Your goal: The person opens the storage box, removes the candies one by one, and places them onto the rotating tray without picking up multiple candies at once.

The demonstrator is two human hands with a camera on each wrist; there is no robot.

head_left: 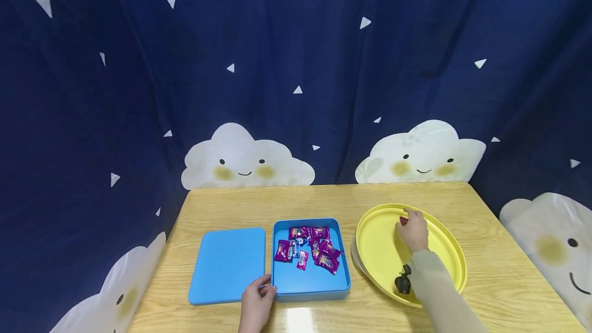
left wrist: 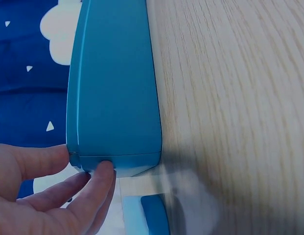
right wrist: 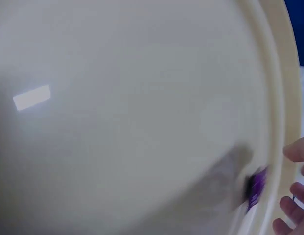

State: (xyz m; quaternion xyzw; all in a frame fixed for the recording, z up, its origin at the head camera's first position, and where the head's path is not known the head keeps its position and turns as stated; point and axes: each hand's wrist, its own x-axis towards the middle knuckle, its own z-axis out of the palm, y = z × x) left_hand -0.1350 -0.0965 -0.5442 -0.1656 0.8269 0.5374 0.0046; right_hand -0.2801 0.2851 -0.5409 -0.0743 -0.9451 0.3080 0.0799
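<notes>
My left hand [head_left: 258,302] grips the near-left corner of a shallow blue box [head_left: 310,297]. In the left wrist view, the thumb touches the rim of the box [left wrist: 115,83] and the fingers rest against its wall. Inside lie several purple-wrapped candies [head_left: 327,263] and a few smaller blue and pink ones [head_left: 302,260]. Over a round yellow tray [head_left: 381,240] reaches my right hand [head_left: 413,233]. Near its fingers, by the tray's far rim, sits one purple-wrapped candy [right wrist: 257,187]. The right wrist view shows the fingers [right wrist: 298,192] spread and apart from this candy.
A flat blue lid [head_left: 228,266] lies on the wooden table [head_left: 240,202] left of the box. The tray stands right of the box, its raised rim [head_left: 464,256] all round. A dark blue curtain [head_left: 296,66] with clouds hangs behind the table.
</notes>
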